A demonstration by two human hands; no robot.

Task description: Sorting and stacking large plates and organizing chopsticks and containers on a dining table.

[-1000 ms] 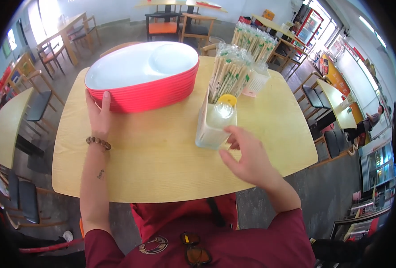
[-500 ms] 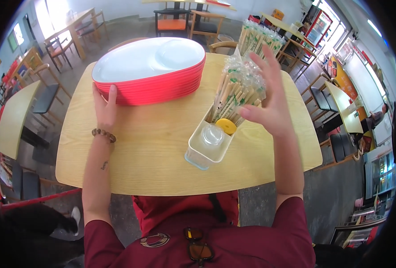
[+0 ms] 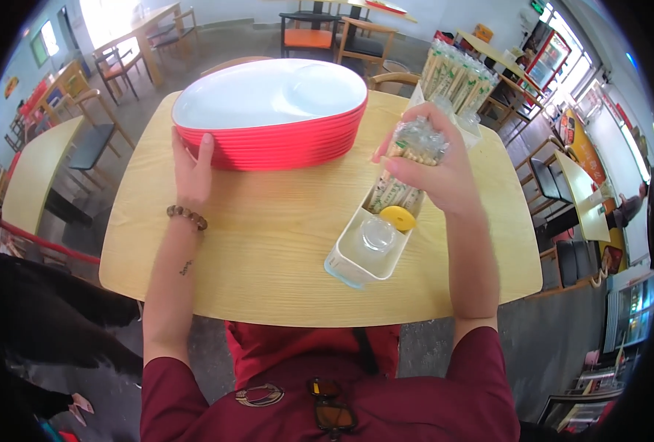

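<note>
A tall stack of oval plates (image 3: 268, 144), red outside and white inside, stands at the far left of the table. My left hand (image 3: 191, 169) rests against its left end, fingers stretched along the side and thumb on the front. A long white holder (image 3: 364, 261) sits right of the middle, with a clear cup-shaped lid or cup (image 3: 378, 234) and a yellow round lid (image 3: 398, 218) in its near part. Paper-wrapped chopsticks (image 3: 394, 193) stand upright in its far part. My right hand (image 3: 439, 158) is closed round the upper part of this bunch, its plastic-wrapped tops showing between thumb and fingers.
Behind my right hand, a second white holder (image 3: 468, 132) holds more wrapped chopsticks (image 3: 456, 77). The light wooden table (image 3: 268, 250) has rounded corners. Chairs (image 3: 364, 40) and other tables (image 3: 43, 166) stand around. A person in dark clothes (image 3: 61, 309) is at the lower left.
My right hand, spread beside the chopsticks before, has closed round their tops. My left hand stays on the plates. The view has shifted slightly, and the person at left shows more.
</note>
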